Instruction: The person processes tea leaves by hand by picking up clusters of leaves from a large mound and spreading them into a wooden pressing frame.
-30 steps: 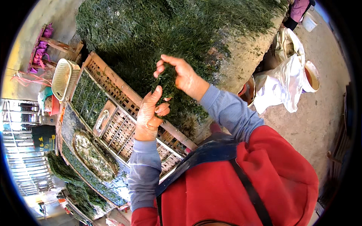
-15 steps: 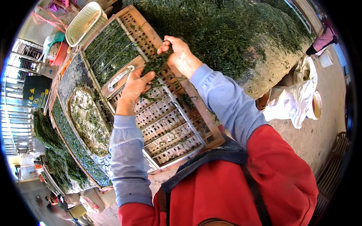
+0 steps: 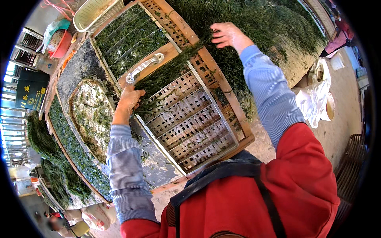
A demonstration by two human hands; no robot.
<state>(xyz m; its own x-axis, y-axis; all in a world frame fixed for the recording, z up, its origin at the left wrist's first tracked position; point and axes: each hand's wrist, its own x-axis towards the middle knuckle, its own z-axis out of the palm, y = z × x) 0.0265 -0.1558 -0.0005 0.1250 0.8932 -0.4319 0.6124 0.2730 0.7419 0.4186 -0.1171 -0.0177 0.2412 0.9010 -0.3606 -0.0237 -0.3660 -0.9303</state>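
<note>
My left hand [image 3: 129, 102] is closed on green seaweed strands [image 3: 162, 71], just below the metal handle [image 3: 145, 67] on a wooden rack [image 3: 242, 126]. The strands stretch diagonally across the rack to near my right hand [image 3: 226, 36], which is open, fingers apart, over the upper right edge beside a large seaweed heap [image 3: 258, 20]. The rack's upper-left compartment [image 3: 127, 37] is packed with seaweed between wires. Its lower compartment [image 3: 190, 127] shows perforated slats with scattered bits.
A cream basket [image 3: 95, 12] and red basin [image 3: 61, 47] sit at upper left. A crusted tray [image 3: 89, 119] and seaweed piles [image 3: 51, 166] lie left. At right are white sacks [image 3: 313, 107], a bucket [image 3: 337, 61] and another person in pink [image 3: 339, 41].
My hands have moved apart, left hand leftward and down, right hand up and rightward, its fingers opened. Seaweed now stretches across the rack, which appears higher in the picture than a second ago.
</note>
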